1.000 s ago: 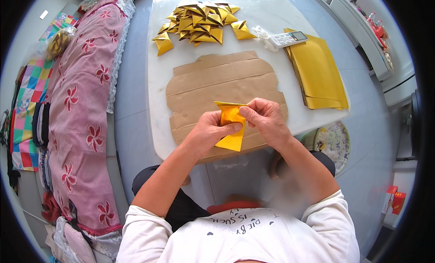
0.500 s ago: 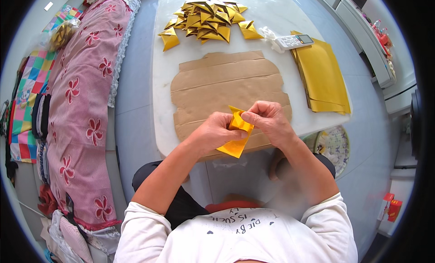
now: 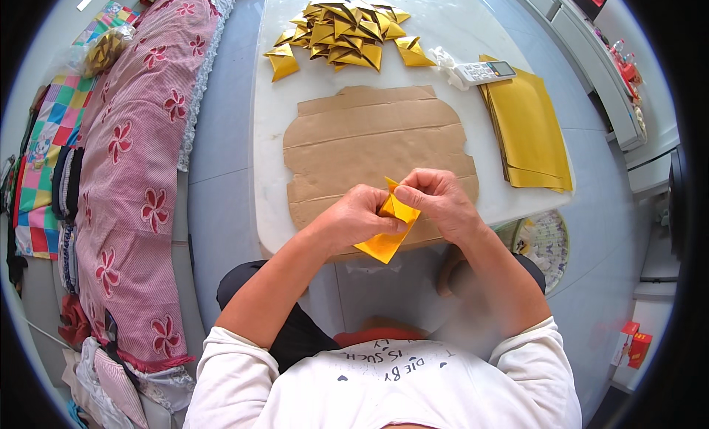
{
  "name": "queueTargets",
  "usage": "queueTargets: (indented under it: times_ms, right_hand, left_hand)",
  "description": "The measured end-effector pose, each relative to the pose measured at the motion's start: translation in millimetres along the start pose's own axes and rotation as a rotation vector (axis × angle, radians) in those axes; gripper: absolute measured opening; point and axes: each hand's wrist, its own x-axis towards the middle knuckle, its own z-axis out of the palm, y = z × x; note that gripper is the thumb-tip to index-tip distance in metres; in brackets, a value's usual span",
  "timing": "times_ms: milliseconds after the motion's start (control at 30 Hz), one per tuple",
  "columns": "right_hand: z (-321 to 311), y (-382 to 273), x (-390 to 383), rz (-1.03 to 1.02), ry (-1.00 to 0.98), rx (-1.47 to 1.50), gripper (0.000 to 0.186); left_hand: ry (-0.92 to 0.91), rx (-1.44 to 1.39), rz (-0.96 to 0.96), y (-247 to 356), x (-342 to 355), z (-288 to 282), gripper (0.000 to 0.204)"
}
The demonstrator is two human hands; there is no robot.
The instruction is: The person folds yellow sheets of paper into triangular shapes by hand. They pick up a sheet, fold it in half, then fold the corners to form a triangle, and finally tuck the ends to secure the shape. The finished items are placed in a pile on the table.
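Over the near edge of a brown cardboard sheet (image 3: 377, 137), a partly folded piece of gold paper (image 3: 384, 246) is held between both hands. My left hand (image 3: 363, 211) is closed on its left side, the thumb lying across the front. At the upper right corner my right hand (image 3: 437, 200) pinches the paper between thumb and fingers. Toward the far end of the table lies a heap of folded gold paper pieces (image 3: 347, 34). To the right rests a stack of flat gold paper sheets (image 3: 528, 130).
A white remote control (image 3: 484, 72) lies against the sheet stack, beside a crumpled white plastic bag (image 3: 445, 63). All this is on a pale table (image 3: 269, 156). Left stands a sofa under a pink flowered cover (image 3: 136, 170). A round patterned basket (image 3: 545, 248) is on the floor at right.
The gold paper's top, which stood loosely curled, now lies flatter and more pointed. Both hands keep their hold and have shifted only slightly. The whole view has moved a little.
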Motion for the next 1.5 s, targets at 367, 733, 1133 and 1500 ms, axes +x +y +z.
queueTargets:
  times_ms: [367,733,1133,1500]
  right_hand:
    - [-2,7,3,-0.058,-0.002,-0.075,0.023]
    - [0,0,2,-0.078,-0.012,-0.128,0.018]
    - [-7,0,3,-0.111,0.051,-0.179,0.018]
    - [-21,-7,5,-0.033,0.26,-0.072,0.032]
  left_hand:
    - [-0.039,0.061,-0.021,1,1,1,0.026]
    - [-0.053,0.076,-0.052,2,2,5,0.026]
    - [-0.034,0.153,-0.035,2,4,11,0.028]
    - [0.135,-0.323,0.072,-4,7,-12,0.026]
